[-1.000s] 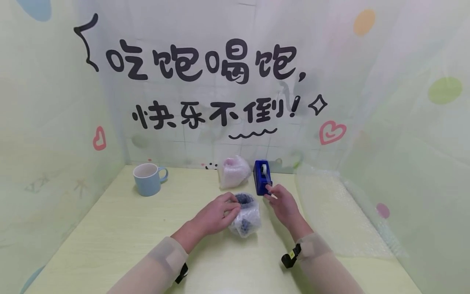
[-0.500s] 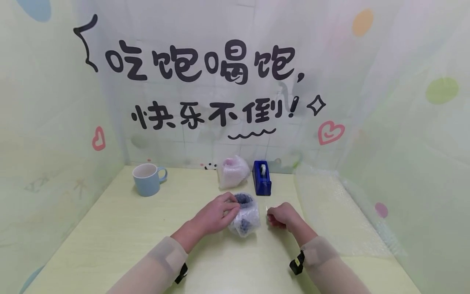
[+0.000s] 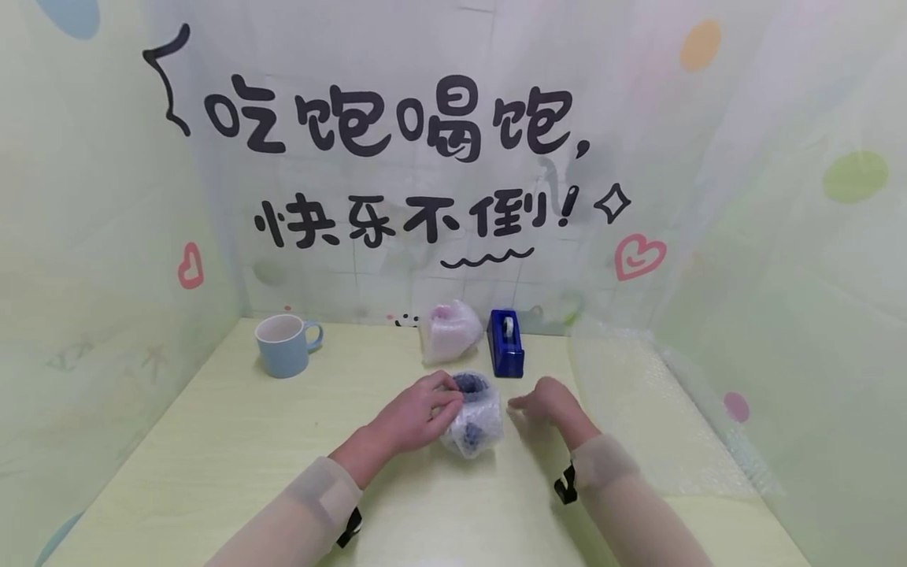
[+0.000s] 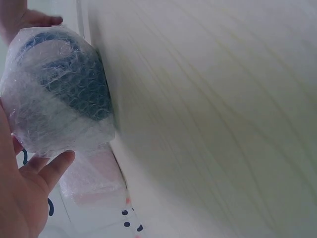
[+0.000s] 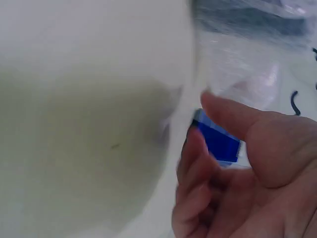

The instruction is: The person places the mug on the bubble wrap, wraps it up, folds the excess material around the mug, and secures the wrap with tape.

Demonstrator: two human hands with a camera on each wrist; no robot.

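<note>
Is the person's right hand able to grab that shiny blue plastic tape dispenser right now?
Probably yes. The right hand is close to the tape dispenser, and nothing seems to stand between them; the bubble-wrapped bluish bundle sits left of the hand.

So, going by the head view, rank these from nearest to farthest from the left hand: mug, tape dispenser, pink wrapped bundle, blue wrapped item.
1. Blue wrapped item: in the grip of the left hand.
2. Pink wrapped bundle: just behind.
3. Tape dispenser: behind, to the right.
4. Mug: off to the left.
</note>
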